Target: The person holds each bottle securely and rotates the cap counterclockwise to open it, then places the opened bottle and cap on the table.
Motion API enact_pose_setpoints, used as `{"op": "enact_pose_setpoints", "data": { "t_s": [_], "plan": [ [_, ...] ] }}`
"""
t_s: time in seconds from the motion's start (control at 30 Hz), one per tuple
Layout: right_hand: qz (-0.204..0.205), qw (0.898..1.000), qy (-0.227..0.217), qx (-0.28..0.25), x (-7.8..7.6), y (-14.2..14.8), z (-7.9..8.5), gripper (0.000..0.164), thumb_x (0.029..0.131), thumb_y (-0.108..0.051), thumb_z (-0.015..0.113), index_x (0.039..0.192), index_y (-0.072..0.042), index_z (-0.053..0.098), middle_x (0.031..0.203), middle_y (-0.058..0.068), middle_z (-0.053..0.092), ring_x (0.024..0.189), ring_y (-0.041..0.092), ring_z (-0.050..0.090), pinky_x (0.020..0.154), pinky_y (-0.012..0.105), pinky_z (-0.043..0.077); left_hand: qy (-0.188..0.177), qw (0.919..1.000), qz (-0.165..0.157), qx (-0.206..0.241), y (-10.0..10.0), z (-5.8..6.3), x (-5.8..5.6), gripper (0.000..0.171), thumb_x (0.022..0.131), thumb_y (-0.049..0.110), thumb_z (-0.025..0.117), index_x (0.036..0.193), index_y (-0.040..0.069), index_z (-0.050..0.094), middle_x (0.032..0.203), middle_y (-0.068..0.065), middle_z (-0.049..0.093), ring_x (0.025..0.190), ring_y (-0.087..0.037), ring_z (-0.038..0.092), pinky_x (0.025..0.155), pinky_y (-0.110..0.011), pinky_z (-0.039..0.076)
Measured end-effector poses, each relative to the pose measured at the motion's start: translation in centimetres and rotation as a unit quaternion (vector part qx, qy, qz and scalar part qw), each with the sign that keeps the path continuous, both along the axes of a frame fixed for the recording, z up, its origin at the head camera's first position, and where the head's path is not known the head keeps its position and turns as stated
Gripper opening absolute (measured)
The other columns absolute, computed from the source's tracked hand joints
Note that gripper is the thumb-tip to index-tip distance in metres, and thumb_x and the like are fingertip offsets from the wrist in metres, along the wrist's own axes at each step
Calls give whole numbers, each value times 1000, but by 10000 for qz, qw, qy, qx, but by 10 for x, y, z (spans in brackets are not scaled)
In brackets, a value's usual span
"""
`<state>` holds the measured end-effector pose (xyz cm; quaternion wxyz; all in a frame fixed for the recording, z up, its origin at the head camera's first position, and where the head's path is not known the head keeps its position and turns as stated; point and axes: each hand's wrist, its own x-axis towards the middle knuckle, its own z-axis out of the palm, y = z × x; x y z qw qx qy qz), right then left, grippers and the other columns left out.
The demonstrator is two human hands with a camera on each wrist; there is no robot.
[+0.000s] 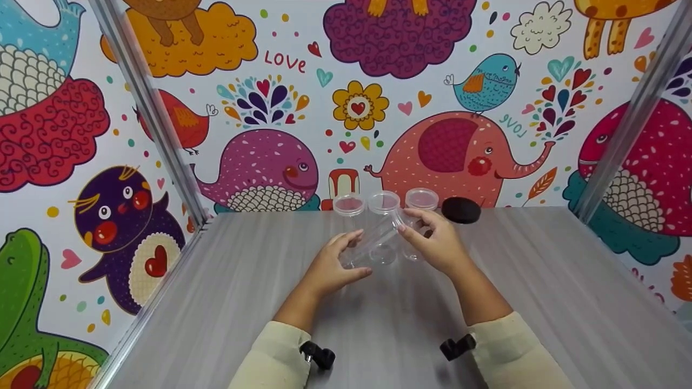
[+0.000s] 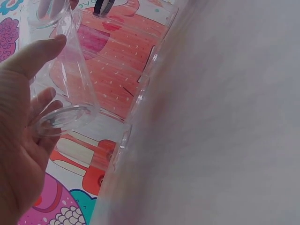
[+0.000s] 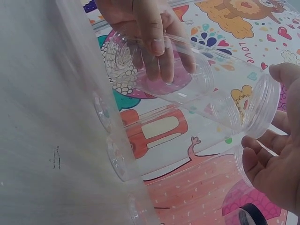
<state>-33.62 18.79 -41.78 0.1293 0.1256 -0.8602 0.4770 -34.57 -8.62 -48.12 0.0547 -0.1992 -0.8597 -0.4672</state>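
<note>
A clear plastic jar (image 1: 373,236) is held tilted above the table, its rim end up and to the right. My right hand (image 1: 438,241) grips it near the rim, with thumb and fingers on opposite sides in the right wrist view. Around the base end, my left hand (image 1: 332,265) holds the jar, fingers behind the clear wall and thumb in front. Several fingers show through the plastic. Behind it stand three similar clear jars, the left jar (image 1: 350,205), the middle jar (image 1: 384,202) and the right jar (image 1: 421,200).
A black round lid (image 1: 461,210) is right of the standing jars; whether a jar is under it I cannot tell. The grey table (image 1: 259,292) ends at a patterned wall (image 1: 357,156). Metal posts (image 1: 146,113) stand at both sides.
</note>
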Motion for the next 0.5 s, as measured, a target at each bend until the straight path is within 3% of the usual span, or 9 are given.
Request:
{"op": "enact_pose_setpoints", "data": {
  "t_s": [0.23, 0.5],
  "plan": [
    [219, 9995, 71, -215, 1, 2, 0, 46, 97, -26, 75, 143, -29, 69, 142, 8, 66, 118, 26, 62, 93, 36, 61, 27, 10000, 19, -37, 0, -1, -1, 85, 79, 53, 92, 153, 46, 52, 153, 5, 59, 142, -25, 58, 116, -66, 49],
    [562, 9964, 343, -527, 1, 2, 1, 53, 90, -6, 68, 141, -22, 71, 155, 5, 61, 134, 29, 61, 96, 24, 57, -169, 9998, 72, 28, 2, 1, 0, 85, 78, 54, 93, 152, 50, 51, 152, 8, 59, 143, -23, 57, 118, -64, 48]
  ]
}}
